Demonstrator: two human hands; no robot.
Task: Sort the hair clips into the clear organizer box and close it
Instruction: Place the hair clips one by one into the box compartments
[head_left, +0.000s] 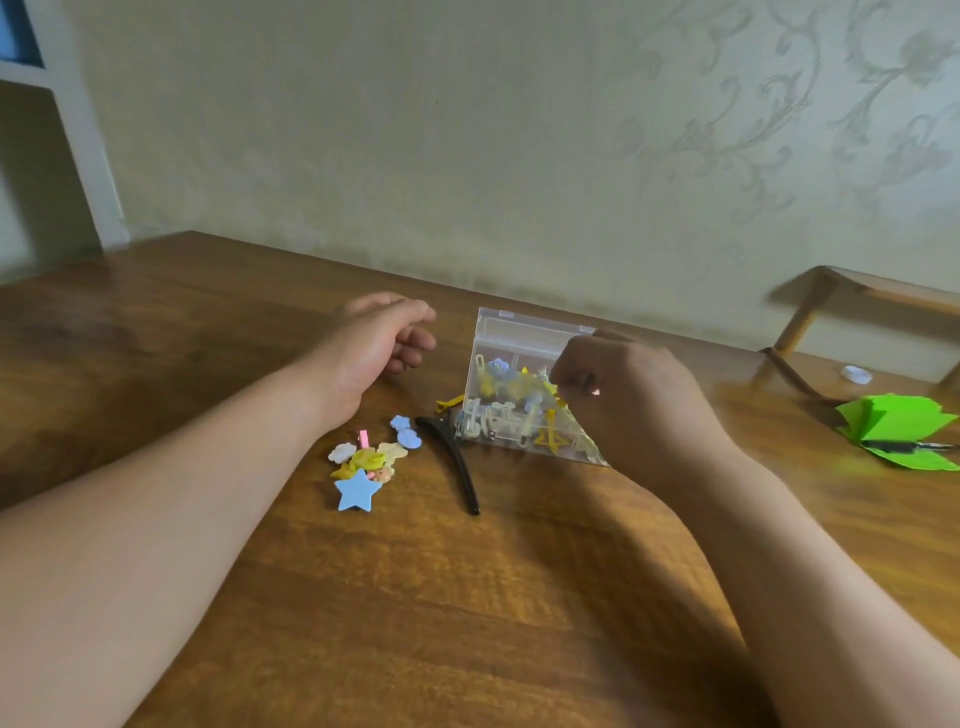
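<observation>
Soft, dim, warm light leaves a pale sheen on the counter (130, 312) toward 9 o'clock and faint shadows toward 5 o'clock. The right hand (628, 384) at 3 o'clock is motion-blurred; the frame's edges bend.

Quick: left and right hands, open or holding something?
Left hand: open, loosely curled, holding nothing.
Right hand: fingers curled over the clear organizer box; whether it pinches a clip cannot be told.

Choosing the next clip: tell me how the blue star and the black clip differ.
The blue star is flat, broad and star-shaped; the black clip is long, thin and curved. The star touches a pile of small clips; the black clip lies apart, nearer the box. Both lie on the table, outside the box.
</observation>
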